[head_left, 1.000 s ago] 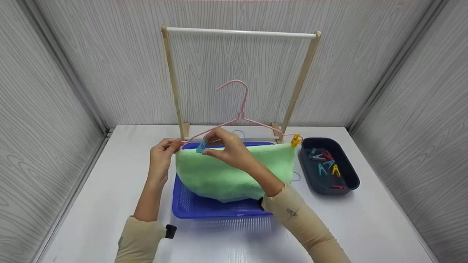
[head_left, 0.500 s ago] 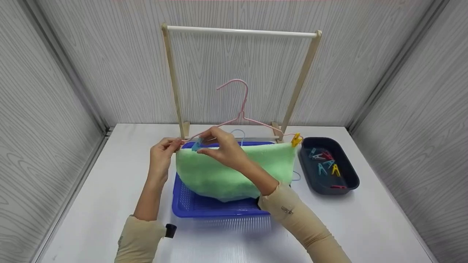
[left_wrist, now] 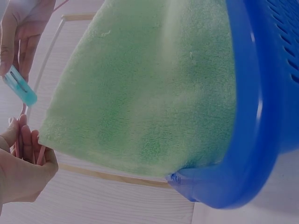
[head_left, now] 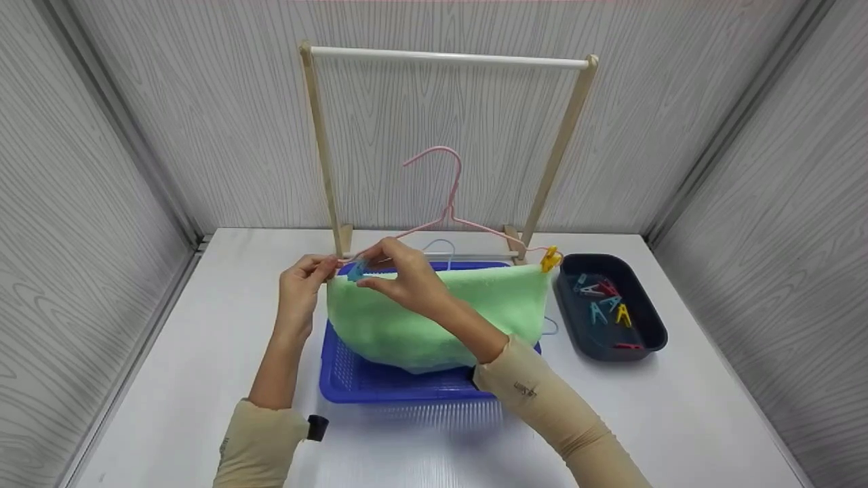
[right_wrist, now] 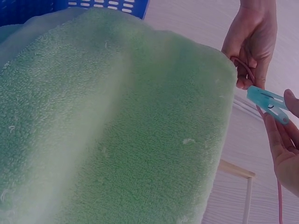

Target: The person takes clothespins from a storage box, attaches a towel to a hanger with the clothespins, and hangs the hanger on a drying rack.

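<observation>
A green towel [head_left: 407, 318] hangs along the bottom of a pink hanger [head_left: 453, 196], its right corner fixed by a yellow clothespin [head_left: 550, 259]. My left hand [head_left: 300, 291] pinches the hanger's left end together with the towel's corner. Between thumb and fingers my right hand [head_left: 407, 274] holds a light blue clothespin [head_left: 357, 270], close beside the left hand at the towel's top edge. In the right wrist view the clothespin [right_wrist: 267, 102] points toward the left hand [right_wrist: 252, 42] and overlaps the pink wire.
Under the towel stands a blue basket [head_left: 339, 392]. A dark tray [head_left: 651, 332] with several clothespins is at the right. Behind rises a wooden rack with a white bar [head_left: 447, 57]. A light blue hanger [head_left: 444, 242] shows behind the towel.
My right hand has moved a little left with the light blue clothespin, toward my left hand. The left hand keeps its grip in place.
</observation>
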Motion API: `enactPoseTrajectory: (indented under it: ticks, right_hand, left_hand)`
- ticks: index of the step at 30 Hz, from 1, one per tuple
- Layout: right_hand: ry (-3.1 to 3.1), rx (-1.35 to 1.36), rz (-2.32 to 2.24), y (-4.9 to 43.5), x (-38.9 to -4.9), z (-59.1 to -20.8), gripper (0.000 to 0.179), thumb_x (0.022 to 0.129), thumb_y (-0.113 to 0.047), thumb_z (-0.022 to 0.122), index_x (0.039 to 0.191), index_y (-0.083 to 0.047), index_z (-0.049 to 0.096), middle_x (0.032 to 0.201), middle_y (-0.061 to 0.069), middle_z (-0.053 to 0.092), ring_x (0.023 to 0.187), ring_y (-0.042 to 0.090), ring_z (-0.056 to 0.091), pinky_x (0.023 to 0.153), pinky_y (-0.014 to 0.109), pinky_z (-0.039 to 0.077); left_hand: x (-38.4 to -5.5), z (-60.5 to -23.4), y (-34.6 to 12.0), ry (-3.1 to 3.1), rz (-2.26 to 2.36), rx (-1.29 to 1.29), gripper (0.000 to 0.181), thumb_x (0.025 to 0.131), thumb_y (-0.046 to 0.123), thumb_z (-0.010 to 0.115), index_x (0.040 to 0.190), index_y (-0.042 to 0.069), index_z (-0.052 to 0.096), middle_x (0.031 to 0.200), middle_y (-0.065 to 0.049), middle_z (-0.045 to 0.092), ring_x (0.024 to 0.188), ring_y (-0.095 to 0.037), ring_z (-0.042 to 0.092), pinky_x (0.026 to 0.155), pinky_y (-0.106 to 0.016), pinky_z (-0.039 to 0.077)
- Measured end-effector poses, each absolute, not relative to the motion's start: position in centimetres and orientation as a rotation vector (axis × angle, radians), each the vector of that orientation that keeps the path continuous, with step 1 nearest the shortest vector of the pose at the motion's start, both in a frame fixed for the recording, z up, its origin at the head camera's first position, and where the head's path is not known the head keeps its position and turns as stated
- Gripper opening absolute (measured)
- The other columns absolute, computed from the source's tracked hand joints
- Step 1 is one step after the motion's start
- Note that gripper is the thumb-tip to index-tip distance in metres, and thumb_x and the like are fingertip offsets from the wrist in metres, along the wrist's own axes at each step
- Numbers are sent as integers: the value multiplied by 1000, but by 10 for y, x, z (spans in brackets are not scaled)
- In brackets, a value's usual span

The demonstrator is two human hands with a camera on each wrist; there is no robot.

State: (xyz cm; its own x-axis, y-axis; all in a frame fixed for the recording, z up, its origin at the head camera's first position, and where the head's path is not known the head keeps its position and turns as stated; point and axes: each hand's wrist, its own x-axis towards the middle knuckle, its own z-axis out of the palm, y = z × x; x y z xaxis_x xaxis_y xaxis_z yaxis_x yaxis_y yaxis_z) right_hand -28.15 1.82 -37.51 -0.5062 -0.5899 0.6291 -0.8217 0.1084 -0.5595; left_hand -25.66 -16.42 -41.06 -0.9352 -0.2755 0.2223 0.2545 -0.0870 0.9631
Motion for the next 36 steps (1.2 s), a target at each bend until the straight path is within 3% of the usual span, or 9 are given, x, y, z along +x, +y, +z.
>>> enactPoseTrajectory:
  ticks: [21,36]
  right_hand:
    - [-2095,1433,1341,12,-282,-377,31,79,-5,71,101,5,51,98,14,58,92,21,62,77,32,50]
    - [-2067,1385,1172,1,-282,-383,25,77,-4,72,92,3,54,90,12,56,86,21,62,76,23,49]
  left_hand:
    - [-257,-414,-163,-1816,-2082,9,17,89,10,61,85,-5,67,79,-2,60,79,-14,52,76,-26,45]
    - [-258,-415,-162,-1817,-2074,-42,17,91,11,58,85,-3,67,85,-4,58,92,-19,52,84,-31,39]
